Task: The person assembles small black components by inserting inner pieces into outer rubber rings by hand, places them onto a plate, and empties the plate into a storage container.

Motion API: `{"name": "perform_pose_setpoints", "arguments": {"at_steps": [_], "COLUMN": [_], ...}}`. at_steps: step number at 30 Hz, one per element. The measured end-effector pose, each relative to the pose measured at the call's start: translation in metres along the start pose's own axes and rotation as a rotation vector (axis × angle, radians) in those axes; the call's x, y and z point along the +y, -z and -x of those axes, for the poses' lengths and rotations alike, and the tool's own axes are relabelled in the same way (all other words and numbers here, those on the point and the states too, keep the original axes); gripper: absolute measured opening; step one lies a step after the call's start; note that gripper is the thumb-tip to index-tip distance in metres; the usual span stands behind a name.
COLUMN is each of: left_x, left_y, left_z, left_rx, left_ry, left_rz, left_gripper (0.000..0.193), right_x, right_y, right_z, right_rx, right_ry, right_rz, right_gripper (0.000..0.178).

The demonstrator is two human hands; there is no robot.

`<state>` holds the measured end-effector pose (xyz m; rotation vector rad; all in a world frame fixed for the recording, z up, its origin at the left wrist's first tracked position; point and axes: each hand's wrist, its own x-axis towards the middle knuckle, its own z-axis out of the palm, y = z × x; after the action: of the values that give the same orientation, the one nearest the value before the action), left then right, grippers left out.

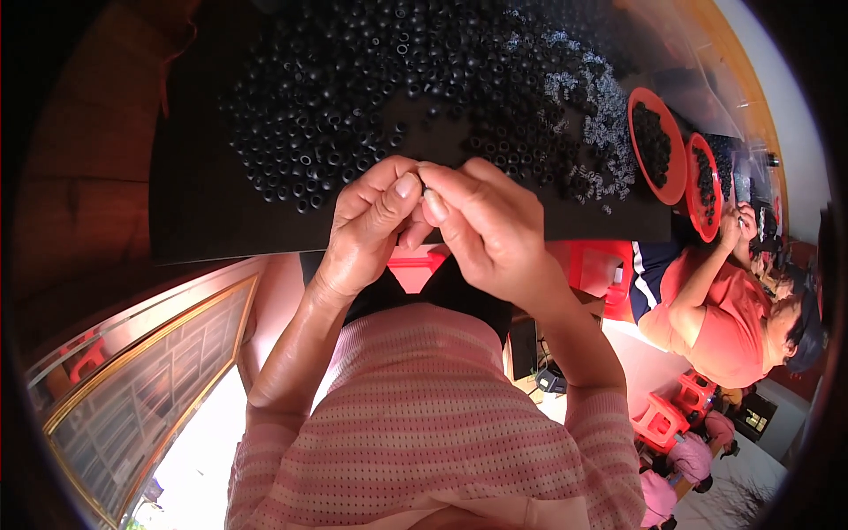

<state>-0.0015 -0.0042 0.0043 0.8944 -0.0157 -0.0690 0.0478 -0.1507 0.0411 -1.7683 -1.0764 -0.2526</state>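
Note:
My left hand (369,221) and my right hand (496,216) meet above the near edge of a black table (238,231). Between their pinched fingertips is a small black piece (426,188); the fingers cover most of it, so its exact shape does not show. Both thumbs press against it from the near side. Just beyond my hands lies a wide heap of small black ring-shaped caps (309,146). Darker round black parts (517,141) are scattered past my right hand. A pile of small silvery coil springs (608,124) spreads farther right.
Two red bowls stand at the table's right: a larger bowl (678,181) and a smaller bowl (695,210), both with dark parts inside. Another person (720,309) in a salmon shirt works beyond them. Red stools (661,422) and more people are at the lower right.

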Motion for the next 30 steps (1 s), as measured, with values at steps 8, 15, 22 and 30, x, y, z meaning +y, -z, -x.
{"name": "perform_pose_setpoints", "arguments": {"at_steps": [8, 15, 22, 30], "left_x": [0.001, 0.004, 0.002, 0.003], "left_y": [0.001, 0.002, 0.002, -0.001], "left_z": [-0.001, 0.005, 0.005, -0.004], "left_rx": [-0.015, -0.043, -0.030, -0.020], "left_ry": [0.032, 0.057, 0.086, 0.004], "left_rz": [-0.054, -0.105, -0.086, -0.076], "left_gripper": [0.025, 0.023, 0.023, 0.029], "right_x": [0.014, 0.045, 0.053, 0.060], "right_y": [0.021, 0.027, 0.008, -0.001], "right_z": [-0.006, -0.027, -0.036, -0.044], "right_rx": [0.006, -0.179, -0.457, -0.431], "right_ry": [-0.130, -0.195, -0.194, -0.098], "right_rz": [0.078, 0.233, 0.593, 0.683], "right_gripper": [0.028, 0.016, 0.015, 0.014]}}
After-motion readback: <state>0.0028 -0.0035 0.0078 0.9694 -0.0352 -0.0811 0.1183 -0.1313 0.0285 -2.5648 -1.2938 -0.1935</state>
